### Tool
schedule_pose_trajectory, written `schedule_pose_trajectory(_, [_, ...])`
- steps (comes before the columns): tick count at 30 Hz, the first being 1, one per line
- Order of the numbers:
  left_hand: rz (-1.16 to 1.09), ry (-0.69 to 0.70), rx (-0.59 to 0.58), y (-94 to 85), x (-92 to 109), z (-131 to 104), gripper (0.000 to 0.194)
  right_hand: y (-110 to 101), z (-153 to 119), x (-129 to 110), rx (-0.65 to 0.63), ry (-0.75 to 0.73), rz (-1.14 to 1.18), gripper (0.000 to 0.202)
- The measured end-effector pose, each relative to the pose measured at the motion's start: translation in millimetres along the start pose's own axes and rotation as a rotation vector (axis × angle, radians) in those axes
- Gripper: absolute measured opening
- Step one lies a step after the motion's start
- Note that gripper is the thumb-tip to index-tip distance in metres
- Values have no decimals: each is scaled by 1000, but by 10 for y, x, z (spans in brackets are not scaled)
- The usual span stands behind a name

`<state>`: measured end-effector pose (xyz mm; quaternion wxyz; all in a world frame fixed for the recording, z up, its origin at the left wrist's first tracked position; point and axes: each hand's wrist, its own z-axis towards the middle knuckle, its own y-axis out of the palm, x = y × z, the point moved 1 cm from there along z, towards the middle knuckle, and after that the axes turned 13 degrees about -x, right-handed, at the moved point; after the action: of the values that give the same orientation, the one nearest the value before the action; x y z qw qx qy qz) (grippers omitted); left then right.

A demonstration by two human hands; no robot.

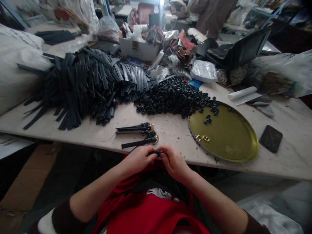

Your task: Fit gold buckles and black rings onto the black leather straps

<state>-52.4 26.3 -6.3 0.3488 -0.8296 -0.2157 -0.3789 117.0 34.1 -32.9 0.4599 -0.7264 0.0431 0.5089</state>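
My left hand point(141, 158) and my right hand point(173, 162) meet at the table's front edge, both closed on one black strap point(157, 152). Part of that strap shows behind my left hand; its middle is between my fingertips. Just beyond lie several black straps with gold buckles point(136, 130), side by side. A large heap of flat black strips point(92, 81) covers the left of the table. Beside it is a pile of small black loops point(170, 97). On the round gold tray point(234, 130) at the right are gold buckles point(203, 138) and a few loops.
A dark phone point(271, 138) lies right of the tray. A white box point(138, 48), plastic-wrapped bundles and a black chair point(239, 48) stand behind. Another person's hands point(65, 14) are at the far left; a further person stands at the back.
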Motion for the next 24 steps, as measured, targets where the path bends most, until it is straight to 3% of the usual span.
schedule_pose_trajectory(7, [-111,-15,-117,-166,97,-170,27,-119,81,-68,-62,-70,36,16])
schedule_pose_trajectory(14, [-117,-21,-73,-86,5,-63,26,3,92,-105,-73,-44,44,16])
schedule_pose_trajectory(17, [70,10,66,-211,-95,51,30,61,317,-47,22,12,8,21])
schedule_pose_trajectory(22, [476,52,517,-415,-263,207,24,25,845,48,186,89,-275,21])
schedule_pose_trajectory(24, [551,39,584,-440,-347,235,21,12,966,87,236,94,-349,19])
